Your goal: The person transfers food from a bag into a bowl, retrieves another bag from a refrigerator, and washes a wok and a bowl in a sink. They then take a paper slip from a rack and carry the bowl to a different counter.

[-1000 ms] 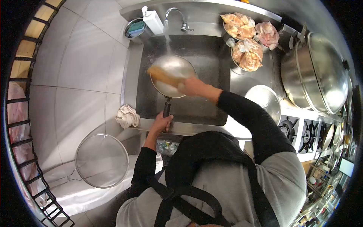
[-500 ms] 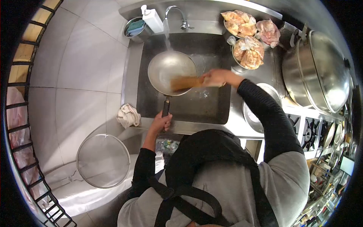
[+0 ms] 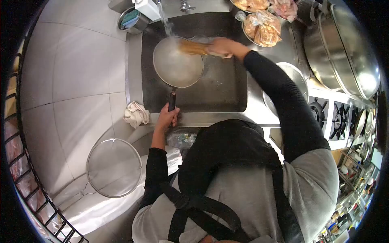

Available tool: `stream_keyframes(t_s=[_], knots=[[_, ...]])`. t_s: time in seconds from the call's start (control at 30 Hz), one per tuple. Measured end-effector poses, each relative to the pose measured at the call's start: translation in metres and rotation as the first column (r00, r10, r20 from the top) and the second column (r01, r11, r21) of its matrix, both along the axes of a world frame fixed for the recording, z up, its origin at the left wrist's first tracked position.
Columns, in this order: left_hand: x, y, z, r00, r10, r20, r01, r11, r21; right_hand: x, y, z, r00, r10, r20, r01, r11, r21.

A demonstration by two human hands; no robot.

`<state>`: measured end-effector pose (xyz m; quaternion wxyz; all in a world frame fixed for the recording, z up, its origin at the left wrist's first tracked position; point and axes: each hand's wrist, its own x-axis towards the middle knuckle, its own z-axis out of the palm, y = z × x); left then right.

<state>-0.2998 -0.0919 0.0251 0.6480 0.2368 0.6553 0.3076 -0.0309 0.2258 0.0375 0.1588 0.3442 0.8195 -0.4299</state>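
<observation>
My left hand point(image 3: 167, 116) is wrapped round the black handle of a metal wok point(image 3: 177, 69), which is held over the dark sink point(image 3: 225, 91). In my right hand point(image 3: 222, 47) is a bamboo brush point(image 3: 192, 47), smeared by motion. Its tan bristles lie at the far right rim of the wok. A stream of water point(image 3: 165, 20) falls by the wok's far edge, and cloudy water seems to cover the inside.
Bagged meat point(image 3: 263, 28) stands in bowls beyond the sink's right side. A large steel pot point(image 3: 340, 52) and gas burners point(image 3: 338, 120) are farther right. A cloth point(image 3: 136, 114) lies at the left corner, and a round strainer point(image 3: 114, 168) hangs or rests lower left.
The brush has moved from the wok's near right side to its far rim. My left hand keeps its hold on the handle. The whole view has shifted, with the sink now higher up.
</observation>
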Motion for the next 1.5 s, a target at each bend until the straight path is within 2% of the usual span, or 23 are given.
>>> stream_keyframes(t_s=[0.1,0.17,0.2,0.3,0.37,0.47,0.57,0.63,0.7,0.73,0.77,0.83,0.87,0.93,1.0,1.03,1.13,1.27,1.3,1.37,1.43,1.47,1.5], knots=[[0.012,0.01,0.004,0.976,-0.061,-0.207,0.074,0.996,0.056,-0.028,-0.048,0.011,0.979,-0.145,-0.141,0.107,0.963,-0.249],[0.007,0.013,0.002,0.982,-0.018,-0.186,0.028,0.998,0.051,-0.026,-0.089,0.056,0.931,-0.356,-0.077,0.264,0.806,-0.53],[0.002,0.01,0.0,0.986,0.021,-0.164,-0.016,0.999,0.036,-0.02,-0.084,0.056,0.934,-0.348,-0.082,0.257,0.811,-0.525],[-0.01,-0.003,-0.004,0.997,0.072,-0.018,-0.072,0.997,0.029,0.01,-0.052,0.031,0.986,-0.166,-0.008,0.149,0.905,-0.399],[0.006,-0.002,0.01,0.998,0.061,0.019,-0.06,0.997,-0.04,0.008,-0.004,-0.022,1.0,-0.024,0.006,0.021,0.971,0.236],[0.022,0.013,-0.001,0.997,-0.025,0.075,0.033,0.993,-0.116,-0.034,-0.027,0.002,0.977,-0.185,-0.105,0.212,0.876,0.434],[0.032,0.04,-0.001,0.989,-0.041,0.144,0.058,0.991,-0.117,-0.035,-0.075,0.041,0.998,-0.02,-0.063,0.042,0.924,0.379],[0.027,0.063,-0.015,0.997,-0.072,-0.022,0.071,0.996,-0.047,-0.007,-0.076,0.046,0.993,-0.104,-0.05,0.115,0.932,0.342],[0.011,0.09,-0.042,0.961,-0.129,-0.245,0.131,0.991,-0.008,0.025,-0.088,0.091,0.953,-0.28,-0.111,0.3,0.92,0.252],[0.002,0.109,-0.044,0.896,-0.266,-0.356,0.23,0.963,-0.14,0.041,-0.09,0.084,0.912,-0.359,-0.199,0.392,0.905,0.164],[0.001,0.124,-0.034,0.91,-0.223,-0.35,0.191,0.974,-0.123,0.054,-0.089,0.078,0.857,-0.435,-0.276,0.469,0.881,0.067],[0.004,0.142,-0.005,0.617,-0.428,-0.661,0.343,0.902,-0.264,0.07,-0.105,0.112,0.653,-0.742,-0.152,0.614,0.637,-0.467],[0.003,0.135,-0.006,0.637,-0.399,-0.66,0.312,0.916,-0.252,0.079,-0.114,0.116,0.583,-0.792,-0.182,0.586,0.565,-0.581],[0.004,0.12,-0.004,0.286,-0.202,-0.937,0.396,0.915,-0.077,0.098,-0.13,0.123,0.429,-0.872,-0.236,0.502,0.447,-0.74],[0.009,0.096,0.002,0.319,-0.108,-0.941,0.346,0.938,0.009,0.115,-0.142,0.14,0.284,-0.911,-0.299,0.465,0.403,-0.788],[0.007,0.082,-0.005,0.276,-0.165,-0.947,0.36,0.931,-0.057,0.12,-0.142,0.156,0.211,-0.915,-0.343,0.462,0.403,-0.79],[0.011,0.042,-0.013,0.394,-0.114,-0.912,0.313,0.949,0.017,0.122,-0.107,0.206,0.17,-0.787,-0.593,0.246,0.617,-0.748],[0.013,0.004,-0.054,0.636,0.129,-0.761,0.323,0.851,0.414,0.073,-0.083,0.34,0.029,-0.515,-0.857,0.037,0.857,-0.514],[0.016,0.007,-0.047,0.632,0.14,-0.762,0.318,0.85,0.42,0.057,-0.08,0.372,0.017,-0.469,-0.883,0.011,0.883,-0.469],[0.031,0.015,-0.028,0.861,-0.054,-0.507,0.151,0.977,0.154,0.022,-0.069,0.43,0.034,-0.353,-0.935,-0.133,0.926,-0.354],[0.038,0.027,-0.035,0.779,-0.02,-0.626,0.184,0.963,0.198,-0.039,-0.071,0.483,-0.031,-0.306,-0.952,0.05,0.95,-0.307],[0.044,0.035,-0.027,0.775,-0.019,-0.631,0.187,0.962,0.201,-0.066,-0.041,0.493,-0.096,-0.329,-0.939,-0.081,0.943,-0.322],[0.049,0.04,-0.03,0.733,0.041,-0.679,0.172,0.955,0.242,-0.083,-0.054,0.509,0.051,-0.161,-0.986,-0.038,0.986,-0.163]])
